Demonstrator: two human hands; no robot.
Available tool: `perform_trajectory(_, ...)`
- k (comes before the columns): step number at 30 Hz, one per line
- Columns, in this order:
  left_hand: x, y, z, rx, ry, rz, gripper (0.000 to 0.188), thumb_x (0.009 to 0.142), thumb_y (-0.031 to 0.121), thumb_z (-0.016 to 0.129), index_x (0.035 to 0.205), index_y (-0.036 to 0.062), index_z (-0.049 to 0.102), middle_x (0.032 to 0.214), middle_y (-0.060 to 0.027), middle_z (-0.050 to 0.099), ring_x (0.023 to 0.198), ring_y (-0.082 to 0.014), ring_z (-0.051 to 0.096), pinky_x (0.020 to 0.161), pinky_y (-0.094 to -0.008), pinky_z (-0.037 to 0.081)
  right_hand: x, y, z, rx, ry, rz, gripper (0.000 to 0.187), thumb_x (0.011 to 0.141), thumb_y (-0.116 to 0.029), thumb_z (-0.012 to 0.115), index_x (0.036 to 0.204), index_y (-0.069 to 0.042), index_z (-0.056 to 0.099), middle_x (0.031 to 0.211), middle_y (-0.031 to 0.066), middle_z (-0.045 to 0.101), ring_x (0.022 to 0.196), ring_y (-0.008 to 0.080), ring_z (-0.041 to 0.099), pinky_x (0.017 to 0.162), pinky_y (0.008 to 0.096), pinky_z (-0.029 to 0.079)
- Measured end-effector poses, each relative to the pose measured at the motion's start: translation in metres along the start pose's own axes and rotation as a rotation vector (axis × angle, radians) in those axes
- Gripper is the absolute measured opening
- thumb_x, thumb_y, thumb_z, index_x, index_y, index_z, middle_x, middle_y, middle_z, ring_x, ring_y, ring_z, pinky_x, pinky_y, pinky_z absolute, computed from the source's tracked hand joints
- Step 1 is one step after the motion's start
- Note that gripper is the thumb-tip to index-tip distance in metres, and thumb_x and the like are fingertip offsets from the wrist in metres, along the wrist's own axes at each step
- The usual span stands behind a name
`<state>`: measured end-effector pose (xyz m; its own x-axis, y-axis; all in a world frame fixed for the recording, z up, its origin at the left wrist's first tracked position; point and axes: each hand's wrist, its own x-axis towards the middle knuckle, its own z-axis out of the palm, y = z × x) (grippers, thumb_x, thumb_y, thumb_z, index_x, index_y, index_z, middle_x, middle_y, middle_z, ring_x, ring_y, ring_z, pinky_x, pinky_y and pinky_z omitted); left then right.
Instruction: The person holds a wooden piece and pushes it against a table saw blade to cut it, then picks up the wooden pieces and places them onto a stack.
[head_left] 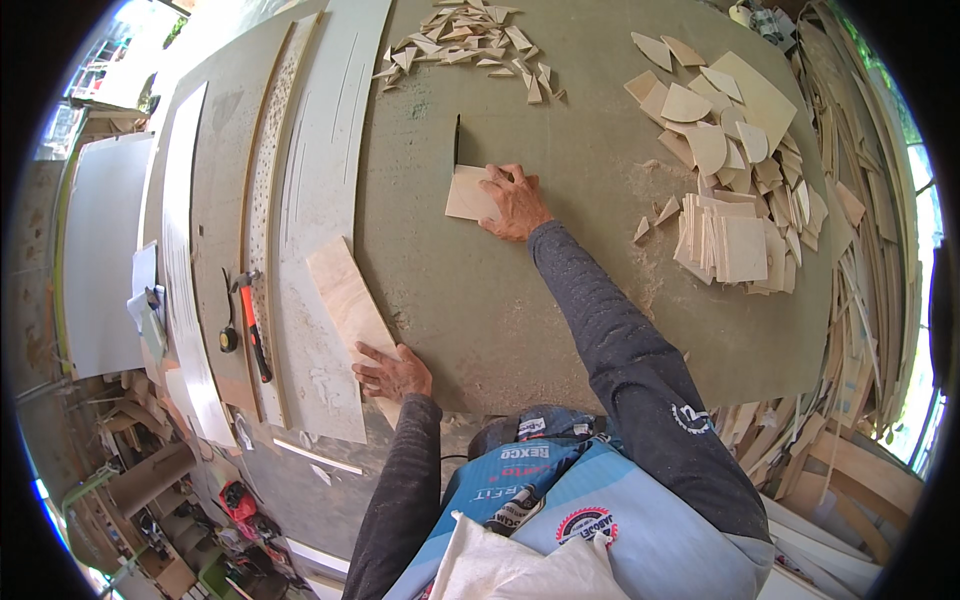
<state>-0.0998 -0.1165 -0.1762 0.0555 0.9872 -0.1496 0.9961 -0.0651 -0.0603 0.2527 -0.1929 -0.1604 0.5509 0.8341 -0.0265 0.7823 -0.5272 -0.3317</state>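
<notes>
My right hand (516,204) is closed on a small pale plywood piece (468,194), pressed flat on the brown tabletop (480,320). That piece lies right against the near end of a dark, thin saw blade (457,142) standing up out of the table. Near the front edge, my left hand (393,372) grips the lower end of a longer plywood strip (345,290). The strip slants over the edge of a pale grey board (310,200). Part of the small piece is hidden under my right fingers.
Thin offcuts (465,35) lie scattered beyond the blade. Plywood pieces (725,245) are heaped at the right. On the left are a hammer (252,320), a tape measure (228,340) and a long wooden strip (262,180). Sawdust covers parts of the table.
</notes>
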Motion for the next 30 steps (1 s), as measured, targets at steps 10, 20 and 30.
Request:
perform_trajectory(10,0.000,0.000,-0.002,-0.031,-0.011,0.001,0.090,0.098,0.043,0.060,0.166,0.0163,0.006,0.161,-0.0343,0.019,0.150,-0.0484,0.022,0.119,-0.0648,0.016,0.003,-0.003,-0.002,0.004,0.003,0.040,0.072,0.074,-0.042,0.083,0.135,-0.009,0.064,0.153,0.0118,0.049,0.138,0.0298,0.039,0.107,0.0541,0.039)
perform_trajectory(20,-0.001,0.003,-0.008,-0.078,-0.037,-0.006,0.091,0.097,0.040,0.059,0.166,0.0151,0.006,0.161,-0.0348,0.016,0.151,-0.0487,0.019,0.119,-0.0652,0.014,0.012,0.000,0.008,-0.009,0.051,0.054,0.066,0.074,-0.042,0.079,0.129,-0.009,0.064,0.149,0.0116,0.050,0.133,0.0315,0.042,0.102,0.0646,0.044)
perform_trajectory(30,-0.001,0.000,-0.005,-0.068,-0.030,0.004,0.092,0.098,0.042,0.059,0.166,0.0154,0.003,0.161,-0.0338,0.016,0.151,-0.0484,0.019,0.120,-0.0646,0.013,0.014,0.001,0.004,0.007,0.020,0.053,0.066,0.078,-0.041,0.079,0.133,-0.009,0.061,0.154,0.0125,0.045,0.138,0.0331,0.038,0.105,0.0623,0.041)
